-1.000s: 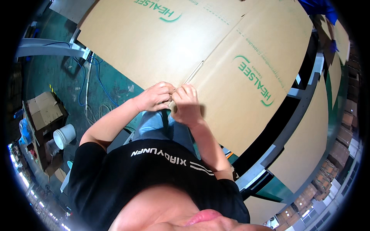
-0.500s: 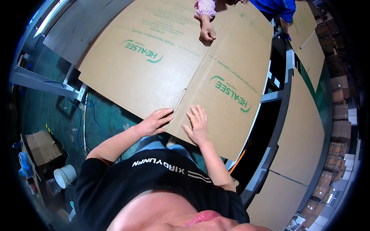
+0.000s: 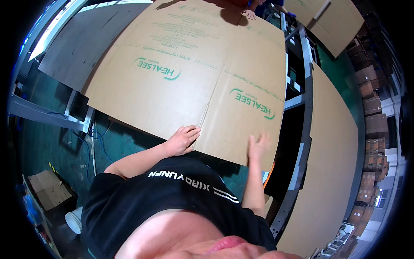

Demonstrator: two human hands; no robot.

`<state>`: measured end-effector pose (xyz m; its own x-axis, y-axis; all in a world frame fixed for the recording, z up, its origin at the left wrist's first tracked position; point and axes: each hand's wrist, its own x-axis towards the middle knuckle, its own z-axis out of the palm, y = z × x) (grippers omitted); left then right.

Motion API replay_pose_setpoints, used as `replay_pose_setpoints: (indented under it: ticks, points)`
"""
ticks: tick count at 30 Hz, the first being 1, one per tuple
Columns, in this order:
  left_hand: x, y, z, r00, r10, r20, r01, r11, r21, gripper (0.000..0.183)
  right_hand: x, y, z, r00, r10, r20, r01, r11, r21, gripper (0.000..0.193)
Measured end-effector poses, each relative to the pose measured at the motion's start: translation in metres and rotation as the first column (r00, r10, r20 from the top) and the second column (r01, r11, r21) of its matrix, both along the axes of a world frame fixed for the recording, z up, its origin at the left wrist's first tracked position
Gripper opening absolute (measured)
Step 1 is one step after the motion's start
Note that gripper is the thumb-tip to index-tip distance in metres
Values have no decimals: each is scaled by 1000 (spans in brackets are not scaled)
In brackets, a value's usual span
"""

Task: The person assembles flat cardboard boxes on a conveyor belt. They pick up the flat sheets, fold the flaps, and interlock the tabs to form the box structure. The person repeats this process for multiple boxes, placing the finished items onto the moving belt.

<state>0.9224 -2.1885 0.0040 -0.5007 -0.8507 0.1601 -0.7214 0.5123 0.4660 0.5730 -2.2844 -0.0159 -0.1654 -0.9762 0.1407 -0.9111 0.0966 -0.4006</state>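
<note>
Head view: I see a large flattened cardboard sheet (image 3: 189,82) lying on a metal-frame work table (image 3: 302,103), its near edge close to my body.
Left hand (image 3: 183,140): open, fingers resting on the sheet's near edge, beside the slot cut.
Right hand (image 3: 258,146): open and blurred, at the sheet's near right corner; I cannot tell if it touches.
Far edge: another person's hand (image 3: 248,14) on the sheet.
Right side: second cardboard sheet (image 3: 332,151).
</note>
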Motion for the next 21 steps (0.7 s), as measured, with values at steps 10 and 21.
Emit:
replay_pose_setpoints:
  ticks: [10,21]
  points:
    - [-4,-2,11,994,-23,108,25,1000,-13,69,-103,-39,15,937,-136,322,124,991,56,56]
    - [68,19,-9,990,29,140,-23,999,-45,64,-66,1,-13,617,-80,783,78,996,41,52]
